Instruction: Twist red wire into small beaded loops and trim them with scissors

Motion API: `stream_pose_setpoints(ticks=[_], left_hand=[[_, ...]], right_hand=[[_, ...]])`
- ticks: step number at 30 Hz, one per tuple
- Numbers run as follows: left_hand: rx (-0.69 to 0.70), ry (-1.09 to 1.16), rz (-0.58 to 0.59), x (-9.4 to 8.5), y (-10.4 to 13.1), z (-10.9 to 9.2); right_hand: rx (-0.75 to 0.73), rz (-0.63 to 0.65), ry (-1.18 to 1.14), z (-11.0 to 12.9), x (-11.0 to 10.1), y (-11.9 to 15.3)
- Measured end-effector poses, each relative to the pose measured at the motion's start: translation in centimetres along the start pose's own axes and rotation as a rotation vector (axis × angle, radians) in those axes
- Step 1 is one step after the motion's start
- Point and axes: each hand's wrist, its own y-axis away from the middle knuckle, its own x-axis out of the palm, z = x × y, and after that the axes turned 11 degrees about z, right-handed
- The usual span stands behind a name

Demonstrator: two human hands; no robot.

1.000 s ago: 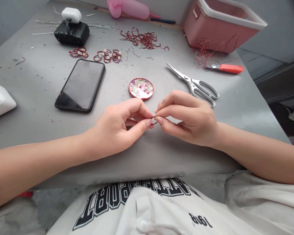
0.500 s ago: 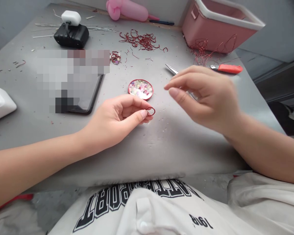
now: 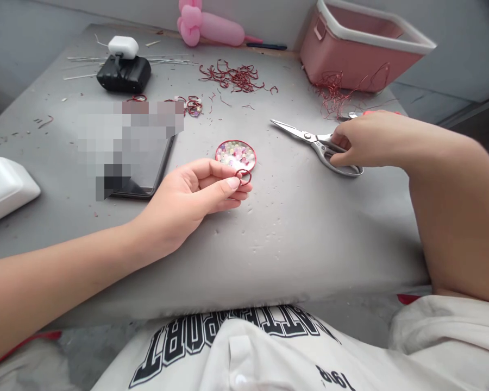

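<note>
Between the thumb and fingertips of my left hand (image 3: 195, 198) is a small dark-red wire ring (image 3: 250, 177), raised a little over the table. A round dish (image 3: 236, 155) of pale and pink beads lies just beyond those fingers. My right hand (image 3: 370, 138) is closed on the handles of a pair of silver scissors (image 3: 307, 136). Their blades point to the left and rest along the table. The fingertips inside the handle loops are partly hidden.
Cut red wire pieces (image 3: 234, 76) lie at the back. Tangled red wire (image 3: 334, 95) sits before a pink bin (image 3: 342, 60). A phone (image 3: 158, 168), a black box (image 3: 124, 74) and a white object (image 3: 8, 187) are on the left. A pink balloon (image 3: 220, 28) lies at the rear.
My right hand has moved right from above the scissors and closed on their handles. My left hand still pinches the wire ring. The view has shifted slightly.
</note>
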Motion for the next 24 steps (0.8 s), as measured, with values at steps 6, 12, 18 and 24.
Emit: stream_pose_setpoints(ticks=[6, 12, 18, 24], left_hand=[[0.017, 0.053, 0.002, 0.0, -0.1, 0.1], [0.031, 0.075, -0.031, 0.0, -0.1, 0.0], [0.049, 0.075, 0.0, -0.3, -0.1, 0.3], [0.073, 0.041, 0.041, -0.4, -0.2, 0.5]], right_hand=[[0.047, -0.049, 0.067, 3.5, -0.9, -2.5], [-0.251, -0.375, 0.082, 12.3, 0.9, -0.1], [-0.118, -0.274, 0.394, 16.4, 1.9, 1.7], [-0.122, -0.271, 0.455, 15.8, 2.2, 1.8]])
